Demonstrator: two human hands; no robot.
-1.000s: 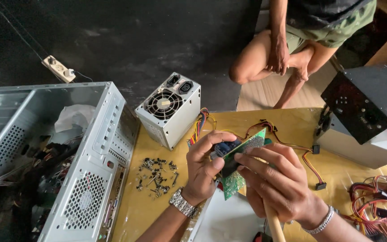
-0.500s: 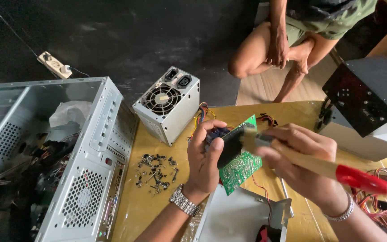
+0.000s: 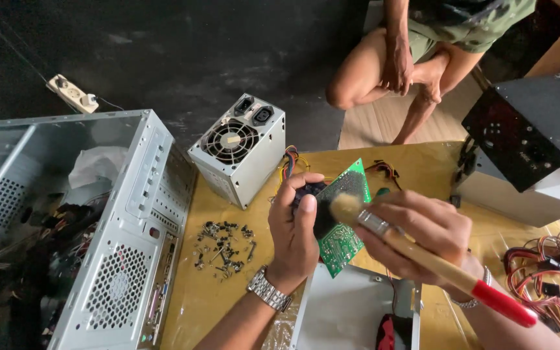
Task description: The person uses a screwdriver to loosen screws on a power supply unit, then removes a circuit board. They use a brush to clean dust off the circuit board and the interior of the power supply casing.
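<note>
Hands meet over the yellow counter: the left hand grips a green circuit board by its left edge, tilted up. The right hand clasps a paintbrush, bristles touching the board, red-tipped handle running down to the right. Loose screws lie left, beside the open computer case; a power supply stands beyond.

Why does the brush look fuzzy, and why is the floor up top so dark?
Head view: the paintbrush in the right hand is motion-blurred at its bristles; the circuit board stays fairly sharp; the dark floor is dim, while the yellow table is brightly lit.
</note>
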